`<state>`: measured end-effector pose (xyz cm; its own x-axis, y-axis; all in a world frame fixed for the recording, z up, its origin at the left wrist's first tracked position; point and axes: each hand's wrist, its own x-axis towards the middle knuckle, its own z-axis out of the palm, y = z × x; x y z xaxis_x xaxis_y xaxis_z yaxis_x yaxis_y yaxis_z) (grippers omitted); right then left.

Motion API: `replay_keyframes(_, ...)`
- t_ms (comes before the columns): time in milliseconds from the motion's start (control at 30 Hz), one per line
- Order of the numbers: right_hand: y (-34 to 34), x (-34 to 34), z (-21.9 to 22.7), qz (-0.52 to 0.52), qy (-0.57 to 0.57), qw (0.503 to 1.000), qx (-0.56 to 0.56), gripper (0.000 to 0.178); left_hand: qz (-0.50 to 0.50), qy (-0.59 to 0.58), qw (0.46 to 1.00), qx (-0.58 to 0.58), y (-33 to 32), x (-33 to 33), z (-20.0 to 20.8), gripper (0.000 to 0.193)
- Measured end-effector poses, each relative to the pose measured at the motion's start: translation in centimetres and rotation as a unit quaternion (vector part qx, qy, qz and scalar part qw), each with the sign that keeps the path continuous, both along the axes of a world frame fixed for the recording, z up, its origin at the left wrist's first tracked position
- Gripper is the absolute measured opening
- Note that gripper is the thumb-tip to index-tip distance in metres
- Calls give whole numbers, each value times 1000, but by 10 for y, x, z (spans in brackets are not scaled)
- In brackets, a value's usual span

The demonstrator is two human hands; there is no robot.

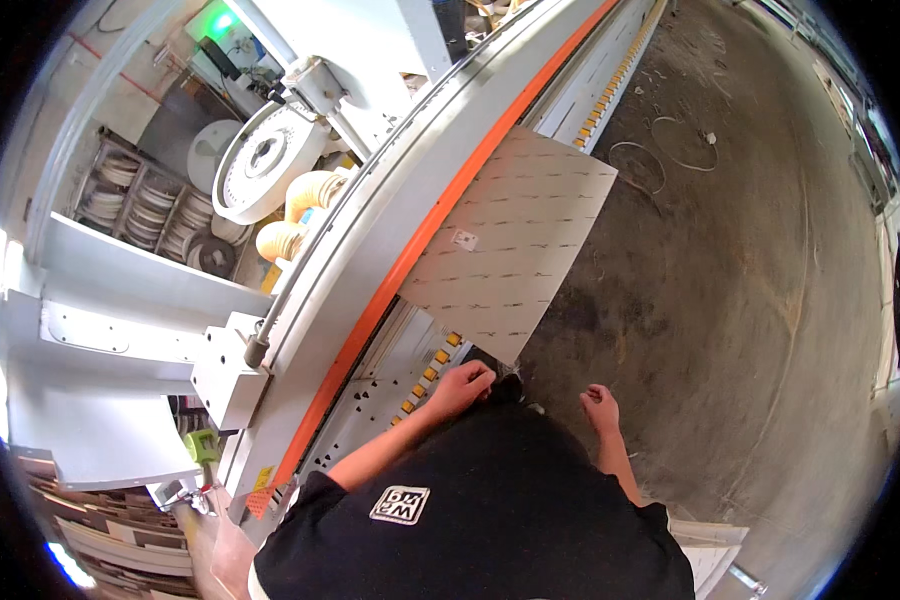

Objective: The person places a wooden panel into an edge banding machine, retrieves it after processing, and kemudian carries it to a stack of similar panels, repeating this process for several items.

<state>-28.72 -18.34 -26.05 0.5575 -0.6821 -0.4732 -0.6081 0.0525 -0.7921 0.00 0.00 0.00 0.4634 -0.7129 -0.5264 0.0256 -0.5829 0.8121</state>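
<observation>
A flat beige panel (510, 240) with a small white label lies on the edge-banding machine's feed side, its outer part reaching past the machine over the floor. My left hand (462, 388) is just off the panel's near corner, beside the row of yellow rollers (432, 372). Its fingers are curled in, with nothing visible in them. Over the floor to the right hangs my right hand (600, 408), apart from the panel, its fingers loosely closed and nothing seen in them.
A long orange strip (410, 262) runs along the machine's grey body. Behind it stand a white round reel (265, 155), orange hoses (312, 192) and a shelf of edging rolls (150, 210). A thin loose strip (685, 160) lies on the dark floor (710, 290). Stacked boards (120, 535) are at lower left.
</observation>
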Motion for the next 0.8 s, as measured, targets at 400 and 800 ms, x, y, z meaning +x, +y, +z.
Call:
replay_keyframes(400, -201, 87, 110, 41, -35, 992, 116, 36, -86, 50, 989, -113, -198, 44, -60, 24)
replay_keyframes(800, -327, 211, 102, 328, 18, 945, 1, 44, 106, 102, 986, -81, -295, 76, -45, 23)
